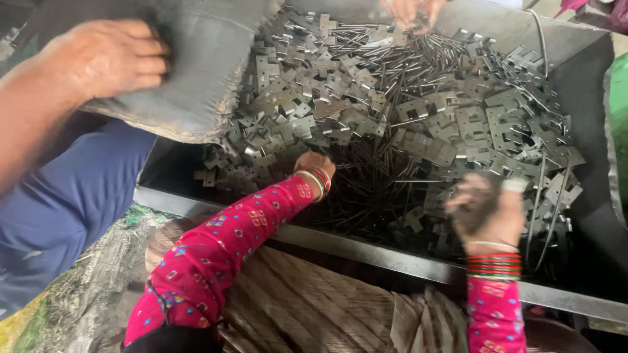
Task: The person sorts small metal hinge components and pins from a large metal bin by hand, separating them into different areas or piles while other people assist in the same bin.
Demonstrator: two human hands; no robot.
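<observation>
A big dark metal bin [392,258] holds a heap of flat stamped metal plates [340,104] and thin metal rods [386,176]. My left hand [315,165], in a pink patterned sleeve with bangles, reaches down into the rods near the bin's front. Its fingers are buried, so its grip is hidden. My right hand [487,212] hovers above the plates on the right. It is blurred by motion and dark with dirt, with a pale wrap on one fingertip. Whether it holds anything is unclear.
On the left, another person in blue trousers [72,196] grips a grey sack [196,72] over the bin's edge with one hand [104,59]. A third person's hand [412,12] works at the far rim. Woven sacking [307,307] lies under my arms.
</observation>
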